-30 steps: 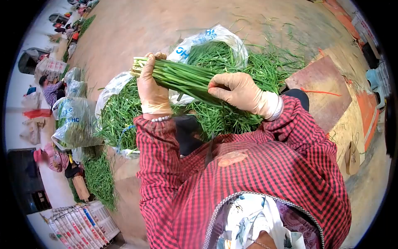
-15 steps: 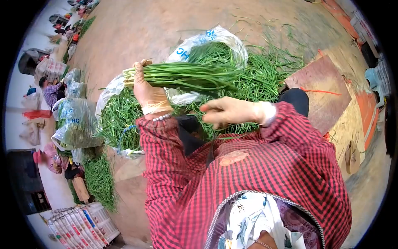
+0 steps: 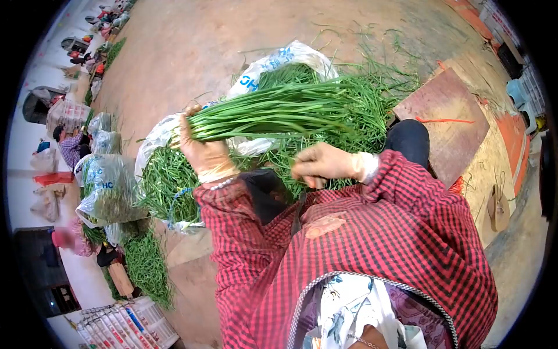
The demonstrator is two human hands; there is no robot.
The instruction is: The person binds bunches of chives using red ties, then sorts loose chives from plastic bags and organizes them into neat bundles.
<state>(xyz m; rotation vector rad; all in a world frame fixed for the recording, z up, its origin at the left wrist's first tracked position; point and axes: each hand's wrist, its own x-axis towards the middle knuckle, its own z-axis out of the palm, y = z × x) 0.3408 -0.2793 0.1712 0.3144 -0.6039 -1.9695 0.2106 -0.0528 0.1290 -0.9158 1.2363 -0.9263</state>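
Observation:
My left hand (image 3: pixel 203 156) is closed around the pale root ends of a long bunch of chives (image 3: pixel 273 110). The green blades point right, fanning out at their tips. Below the bunch is my right hand (image 3: pixel 331 166), its fingers curled together and apart from the bunch; whether anything is in them cannot be seen. Under the bunch, loose chives (image 3: pixel 372 110) spill from a white plastic bag (image 3: pixel 247 84). A second pile of chives (image 3: pixel 168 180) lies near my left wrist, in another white bag (image 3: pixel 156 138).
Filled clear bags (image 3: pixel 104 189) stand at the left. Beyond them is a heap of greens (image 3: pixel 145 262) beside stacked white crates (image 3: pixel 125 326). Two people sit along the left wall. A reddish board (image 3: pixel 444 125) and a sandal (image 3: pixel 498 209) lie at the right.
The bunch has come slightly lower and its blades are spread wider. My right hand has shifted a little right and down, its fingers going from spread to curled.

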